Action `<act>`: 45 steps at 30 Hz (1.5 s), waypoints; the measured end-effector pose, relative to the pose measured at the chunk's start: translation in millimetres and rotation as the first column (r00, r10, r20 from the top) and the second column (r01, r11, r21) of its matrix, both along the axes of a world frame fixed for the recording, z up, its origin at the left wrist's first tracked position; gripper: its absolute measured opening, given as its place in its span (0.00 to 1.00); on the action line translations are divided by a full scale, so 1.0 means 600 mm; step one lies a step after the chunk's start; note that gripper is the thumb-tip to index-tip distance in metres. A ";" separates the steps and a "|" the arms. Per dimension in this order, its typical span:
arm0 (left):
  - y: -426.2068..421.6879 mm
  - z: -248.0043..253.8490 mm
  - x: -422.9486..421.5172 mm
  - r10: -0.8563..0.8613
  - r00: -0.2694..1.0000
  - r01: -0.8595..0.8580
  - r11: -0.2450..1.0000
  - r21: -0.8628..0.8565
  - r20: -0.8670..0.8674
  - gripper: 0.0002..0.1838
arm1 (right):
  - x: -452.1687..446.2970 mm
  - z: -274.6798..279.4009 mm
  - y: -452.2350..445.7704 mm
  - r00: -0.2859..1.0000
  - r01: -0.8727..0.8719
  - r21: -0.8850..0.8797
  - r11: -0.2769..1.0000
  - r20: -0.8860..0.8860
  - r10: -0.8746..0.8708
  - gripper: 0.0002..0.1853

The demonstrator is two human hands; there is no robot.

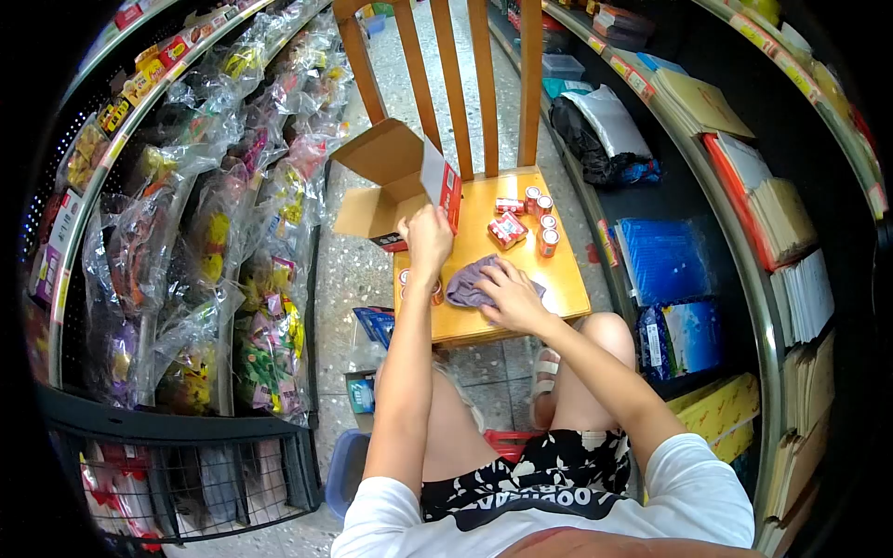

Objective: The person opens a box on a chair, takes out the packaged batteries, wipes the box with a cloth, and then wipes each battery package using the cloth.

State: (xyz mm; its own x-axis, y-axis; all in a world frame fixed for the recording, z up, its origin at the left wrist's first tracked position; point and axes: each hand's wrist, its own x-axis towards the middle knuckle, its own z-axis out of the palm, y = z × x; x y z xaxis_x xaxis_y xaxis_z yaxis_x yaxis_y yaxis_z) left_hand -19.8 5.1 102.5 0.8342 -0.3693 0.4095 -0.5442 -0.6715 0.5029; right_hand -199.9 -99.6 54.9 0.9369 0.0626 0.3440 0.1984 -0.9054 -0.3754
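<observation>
My left hand (428, 244) grips the near edge of an open cardboard box (448, 191), brown inside with red and white printing outside. The box is tilted at the chair seat's left edge, flaps spread, and I see bare cardboard inside. Beneath my right hand (510, 296) a crumpled purple-grey cloth (465, 285) is pressed to the wooden chair seat (553, 307), the fingers bent over it. Small red-and-white cylinders (549, 244) stand to the right of the box. Beside them lie wrapped red packs (507, 231). More cylinders (405, 278) are partly hidden by my left forearm.
Plastic-wrapped goods (214, 242) fill the shelves on the left. Folders, envelopes and blue packs (665, 256) line the right shelves. The chair's slatted back (446, 84) rises at the far side. A blue plastic bin (344, 470) stands on the floor by my left leg.
</observation>
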 end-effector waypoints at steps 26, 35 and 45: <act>0.110 0.017 0.003 -0.530 0.802 0.093 0.567 -0.818 -0.276 0.19 | 0.224 0.164 0.073 0.798 -0.129 0.060 0.990 0.599 0.067 0.23; 0.113 0.007 0.006 -0.581 0.740 0.071 0.568 -0.820 -0.339 0.15 | 0.235 0.158 0.059 0.785 -0.030 0.127 0.992 0.617 -0.055 0.19; 0.110 0.010 0.003 -0.588 0.753 0.151 0.591 -0.793 -0.295 0.14 | 0.251 0.125 -0.044 0.744 0.306 0.273 0.912 0.529 -0.408 0.19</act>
